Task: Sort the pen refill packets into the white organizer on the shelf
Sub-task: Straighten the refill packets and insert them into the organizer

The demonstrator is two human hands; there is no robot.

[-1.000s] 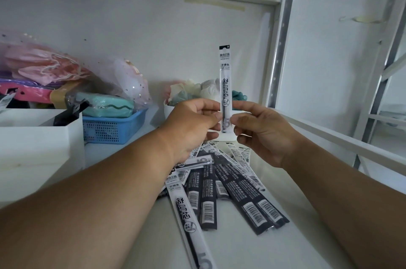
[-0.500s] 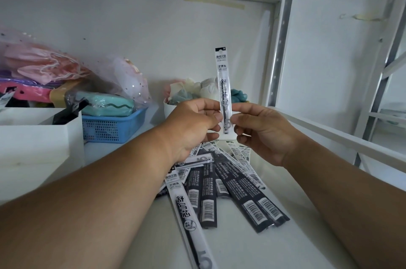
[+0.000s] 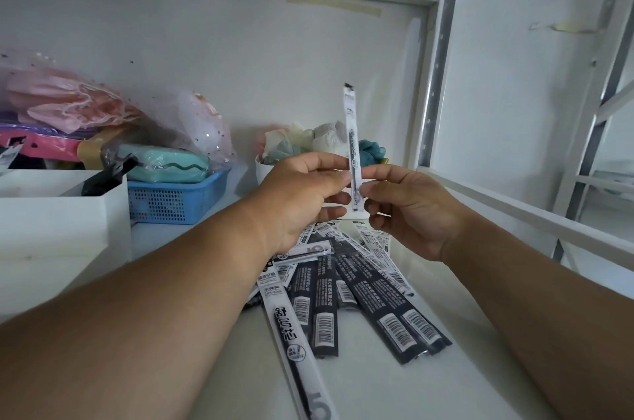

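One pen refill packet (image 3: 352, 145) is held upright above the shelf (image 3: 377, 382), pinched near its lower end between the left hand (image 3: 302, 196) and the right hand (image 3: 408, 210). The thumb and forefinger of each hand are closed on the packet from either side, while the remaining fingers are curled loosely beneath. Compared with a second ago, the packet has been turned about its long axis: the broad printed face then shown is now presented nearly edge-on, so that a much narrower strip is seen. The hands are found in nearly the same place as before. The pile of refill packets (image 3: 346, 289) is spread on the shelf just below the hands, unchanged, with one long packet (image 3: 295, 344) lying nearest. The white organizer (image 3: 58, 224) stands at the left, well apart from the held packet. A blue basket (image 3: 171, 200) sits beside it, farther back.
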